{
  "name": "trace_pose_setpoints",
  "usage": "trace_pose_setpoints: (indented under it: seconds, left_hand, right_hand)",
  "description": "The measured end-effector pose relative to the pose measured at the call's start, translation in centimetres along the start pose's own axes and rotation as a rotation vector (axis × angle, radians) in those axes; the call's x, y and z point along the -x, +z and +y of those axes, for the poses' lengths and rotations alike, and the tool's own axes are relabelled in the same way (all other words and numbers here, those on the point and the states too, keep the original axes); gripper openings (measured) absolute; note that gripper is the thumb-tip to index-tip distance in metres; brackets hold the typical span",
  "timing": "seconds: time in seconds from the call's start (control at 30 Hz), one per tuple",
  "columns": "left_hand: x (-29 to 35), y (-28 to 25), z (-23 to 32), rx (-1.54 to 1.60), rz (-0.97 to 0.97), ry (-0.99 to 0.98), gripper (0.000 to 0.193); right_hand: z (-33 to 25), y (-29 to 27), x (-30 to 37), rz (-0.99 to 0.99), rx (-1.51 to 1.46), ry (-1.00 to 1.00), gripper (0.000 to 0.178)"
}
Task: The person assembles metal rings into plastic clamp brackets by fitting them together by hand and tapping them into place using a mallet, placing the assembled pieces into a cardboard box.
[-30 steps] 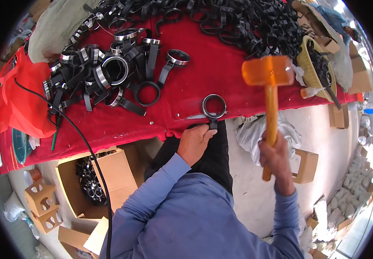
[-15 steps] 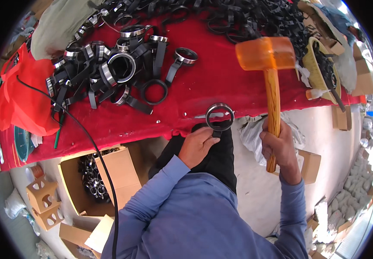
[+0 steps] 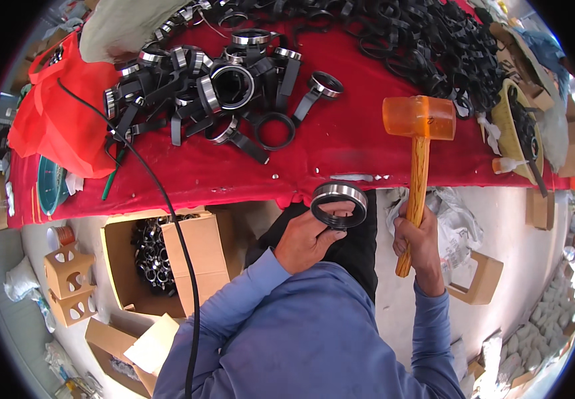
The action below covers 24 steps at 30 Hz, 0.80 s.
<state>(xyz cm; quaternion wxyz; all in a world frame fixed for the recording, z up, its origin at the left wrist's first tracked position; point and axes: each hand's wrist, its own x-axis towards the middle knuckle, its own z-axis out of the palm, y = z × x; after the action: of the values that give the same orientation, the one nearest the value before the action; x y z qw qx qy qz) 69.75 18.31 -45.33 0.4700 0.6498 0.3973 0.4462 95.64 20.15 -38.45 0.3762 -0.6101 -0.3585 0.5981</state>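
My left hand is closed on a black ring with a silver metal band, held up just off the near edge of the table. The ring leans so that its outer band shows, and my fingertips appear through its opening. My right hand grips the lower part of the wooden handle of a mallet. Its translucent orange head is up, over the red cloth and to the right of the ring. Beyond my left hand lies a heap of black pieces with silver-banded rings.
Red cloth covers the table. Black ringed parts are piled at the far right, beside a yellow basket. A red bag sits at left. A black cable crosses the left side. Below stands a carton holding ringed parts.
The ring in my left hand has tilted, and its silver band now shows more. The mallet's head has come down a little and stays in my right hand. The whole view has shifted.
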Motion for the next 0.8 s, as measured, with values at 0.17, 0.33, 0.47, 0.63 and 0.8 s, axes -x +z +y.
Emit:
trace_pose_setpoints:
  seconds: [0.17, 0.33, 0.47, 0.63, 0.8]
  left_hand:
    - [8.8, -5.7, -1.3, -0.314, 0.073, -0.182, 0.035]
    - [25.0, -15.8, -5.5, -0.827, 0.359, -0.673, 0.018]
    - [34.0, -20.9, -7.7, -1.204, 0.510, -0.962, 0.035]
    - [21.3, -15.2, -4.5, -0.934, 0.416, -0.676, 0.029]
    - [2.3, -8.3, 1.6, -0.889, 0.278, 0.043, 0.033]
  right_hand:
    - [-1.1, 1.2, -3.1, -0.003, 0.012, -0.058, 0.019]
    - [-1.2, 1.6, -8.0, 0.055, 0.026, -0.119, 0.017]
    - [-1.5, 2.3, -10.2, 0.062, 0.013, -0.171, 0.017]
    - [-0.8, 3.0, -10.9, 0.200, 0.059, -0.111, 0.018]
    - [-0.6, 3.8, -11.2, 0.231, 0.181, -0.140, 0.018]
